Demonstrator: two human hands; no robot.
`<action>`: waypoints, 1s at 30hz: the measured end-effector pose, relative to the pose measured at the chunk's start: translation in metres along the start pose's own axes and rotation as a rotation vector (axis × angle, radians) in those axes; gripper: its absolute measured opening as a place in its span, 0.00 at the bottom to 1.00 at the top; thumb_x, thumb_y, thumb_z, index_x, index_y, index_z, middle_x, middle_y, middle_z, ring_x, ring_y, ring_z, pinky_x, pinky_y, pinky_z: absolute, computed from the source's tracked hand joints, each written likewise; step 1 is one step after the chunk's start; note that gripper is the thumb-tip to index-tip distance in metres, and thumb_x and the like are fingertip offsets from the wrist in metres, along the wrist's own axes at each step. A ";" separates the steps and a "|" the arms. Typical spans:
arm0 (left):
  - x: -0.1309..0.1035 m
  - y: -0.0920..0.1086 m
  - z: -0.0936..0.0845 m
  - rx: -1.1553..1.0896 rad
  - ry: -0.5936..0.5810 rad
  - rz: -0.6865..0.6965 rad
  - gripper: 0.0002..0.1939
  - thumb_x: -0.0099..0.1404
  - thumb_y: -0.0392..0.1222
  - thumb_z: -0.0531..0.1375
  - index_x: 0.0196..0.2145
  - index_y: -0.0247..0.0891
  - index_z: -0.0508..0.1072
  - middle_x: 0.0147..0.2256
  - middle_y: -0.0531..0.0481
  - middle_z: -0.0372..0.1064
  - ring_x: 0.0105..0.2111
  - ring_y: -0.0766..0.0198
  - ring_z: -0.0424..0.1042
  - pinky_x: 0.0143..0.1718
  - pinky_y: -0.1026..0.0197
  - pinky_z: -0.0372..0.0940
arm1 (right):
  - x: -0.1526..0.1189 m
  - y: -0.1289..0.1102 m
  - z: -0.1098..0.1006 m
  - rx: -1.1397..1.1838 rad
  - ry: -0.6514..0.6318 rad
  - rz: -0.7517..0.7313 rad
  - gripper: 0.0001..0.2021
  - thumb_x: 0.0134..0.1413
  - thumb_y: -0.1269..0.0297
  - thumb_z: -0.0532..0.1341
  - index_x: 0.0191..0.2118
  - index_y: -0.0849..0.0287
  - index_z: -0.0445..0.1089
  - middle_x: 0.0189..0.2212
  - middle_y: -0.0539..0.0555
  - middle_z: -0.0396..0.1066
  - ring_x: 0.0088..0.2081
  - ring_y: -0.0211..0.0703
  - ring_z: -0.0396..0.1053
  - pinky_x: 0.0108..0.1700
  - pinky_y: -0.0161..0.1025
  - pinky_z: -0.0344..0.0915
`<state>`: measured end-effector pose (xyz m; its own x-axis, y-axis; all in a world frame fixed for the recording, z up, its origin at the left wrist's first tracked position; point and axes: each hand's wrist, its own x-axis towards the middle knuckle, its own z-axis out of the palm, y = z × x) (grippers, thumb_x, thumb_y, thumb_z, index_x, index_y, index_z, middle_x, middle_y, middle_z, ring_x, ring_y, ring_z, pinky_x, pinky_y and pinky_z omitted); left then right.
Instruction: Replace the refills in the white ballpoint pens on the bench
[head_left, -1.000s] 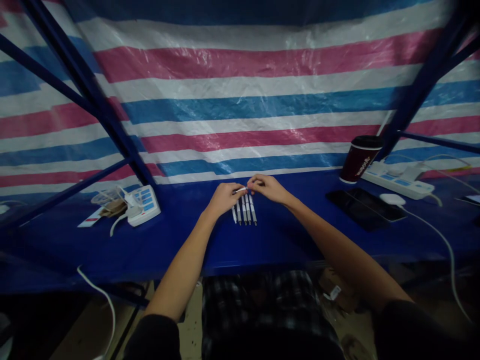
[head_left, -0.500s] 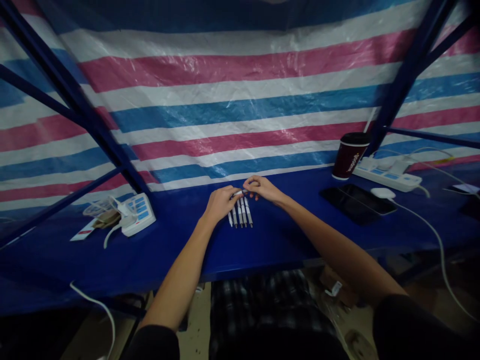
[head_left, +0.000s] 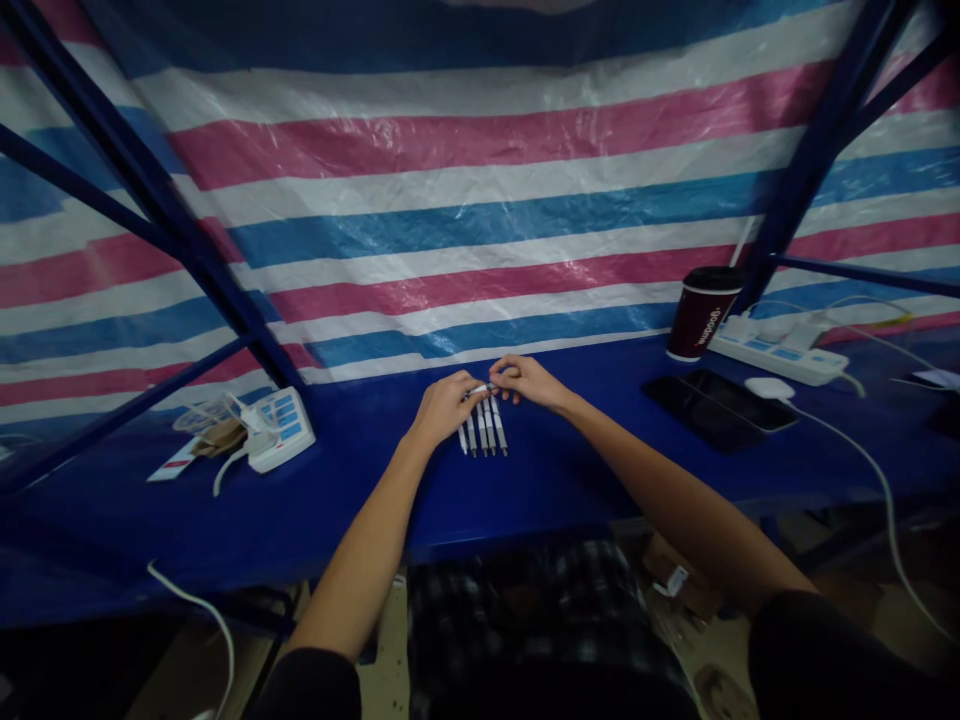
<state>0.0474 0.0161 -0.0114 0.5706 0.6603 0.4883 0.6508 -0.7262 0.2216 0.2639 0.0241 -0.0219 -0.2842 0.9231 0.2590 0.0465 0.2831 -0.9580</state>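
Observation:
Several white and grey pens (head_left: 489, 432) lie side by side on the blue tabletop (head_left: 360, 470), their dark ends toward me. Just over their far ends, my left hand (head_left: 446, 405) pinches a white pen (head_left: 478, 390), held crosswise. From the other side my right hand (head_left: 527, 382) has closed its fingertips on the right end of that same pen. The fingers cover most of it, and the small detail at its end is too small to make out.
A dark cup with a straw (head_left: 703, 315), a black phone (head_left: 739, 400), a white charger (head_left: 769, 390) and a power strip (head_left: 780, 350) stand at right. At left is another power strip (head_left: 281, 430) with plugs. Striped sheeting (head_left: 480, 220) hangs behind, between blue frame posts.
My right hand's fingertips have shifted slightly at the end of the pen. The view has moved a little; the row of pens lies as before.

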 end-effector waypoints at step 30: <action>0.001 -0.014 -0.009 -0.078 0.042 -0.107 0.12 0.73 0.42 0.55 0.48 0.45 0.77 0.47 0.48 0.78 0.46 0.54 0.76 0.47 0.54 0.66 | 0.002 -0.005 -0.055 -0.373 0.146 -0.184 0.08 0.46 0.68 0.70 0.36 0.59 0.79 0.35 0.55 0.79 0.37 0.45 0.73 0.43 0.41 0.66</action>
<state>0.0339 0.0249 -0.0063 0.4774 0.7271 0.4934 0.6648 -0.6660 0.3383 0.3162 0.0388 -0.0102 -0.1834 0.8679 0.4616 0.3579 0.4963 -0.7910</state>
